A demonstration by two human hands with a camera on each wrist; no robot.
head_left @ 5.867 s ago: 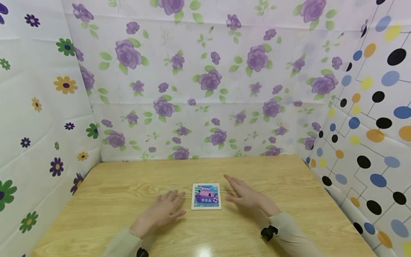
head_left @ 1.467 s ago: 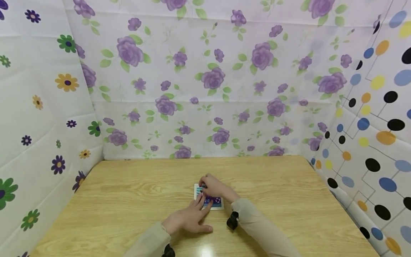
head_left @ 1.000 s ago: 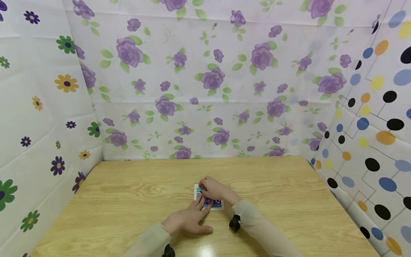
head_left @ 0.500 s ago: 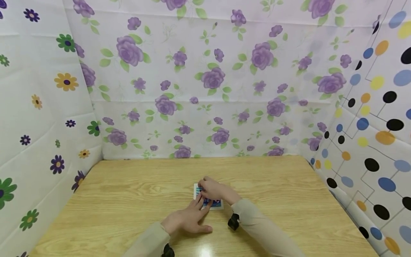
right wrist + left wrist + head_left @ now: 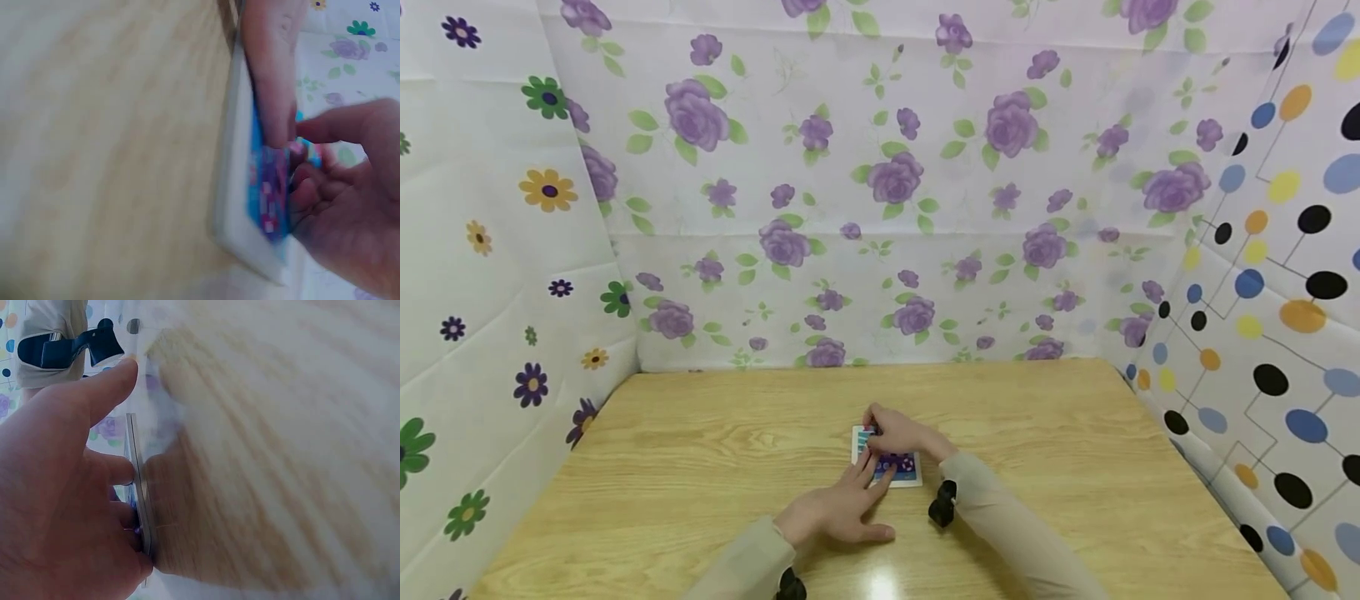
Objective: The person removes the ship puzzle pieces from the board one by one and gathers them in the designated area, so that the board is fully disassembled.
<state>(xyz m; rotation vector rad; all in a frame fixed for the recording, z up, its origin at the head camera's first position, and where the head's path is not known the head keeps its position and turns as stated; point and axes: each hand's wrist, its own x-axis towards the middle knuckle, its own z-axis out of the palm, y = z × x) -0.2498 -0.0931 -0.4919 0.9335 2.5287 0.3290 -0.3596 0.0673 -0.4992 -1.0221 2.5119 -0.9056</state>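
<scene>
Both hands, which lay spread on the table to either side of the board in the earliest view, now meet over it; across the last second and a half they have barely shifted. Nearest the onlooker, two beige sleeves reach forward, each with a black wrist-worn camera mount (image 5: 942,503). Left hand (image 5: 838,510): palm down on the light wood-grain table (image 5: 700,450), straight fingers pressing the near-left corner of the small square white-framed picture puzzle board (image 5: 912,481), thumb lying alongside; it steadies, it does not clasp. Left wrist view: the board's thin pale edge (image 5: 139,487) runs along these fingertips, flat on the wood. Right hand (image 5: 901,435): arched over the far half of the board, fingers curled. Right wrist view: fingertips and thumb pinch a small blue-and-purple puzzle piece (image 5: 270,187) at the board's face; whether that piece is fully clear of its recess cannot be told. The board lies flat at the table's centre, its edges roughly square to the table's front edge. The piece sits directly under the right hand's pinch, beyond the left fingertips, so the right hand is the nearer to it. Farthest back stand the purple-rose patterned back wall (image 5: 887,183), a daisy-print left panel (image 5: 490,250) and a dotted right panel (image 5: 1277,275).
</scene>
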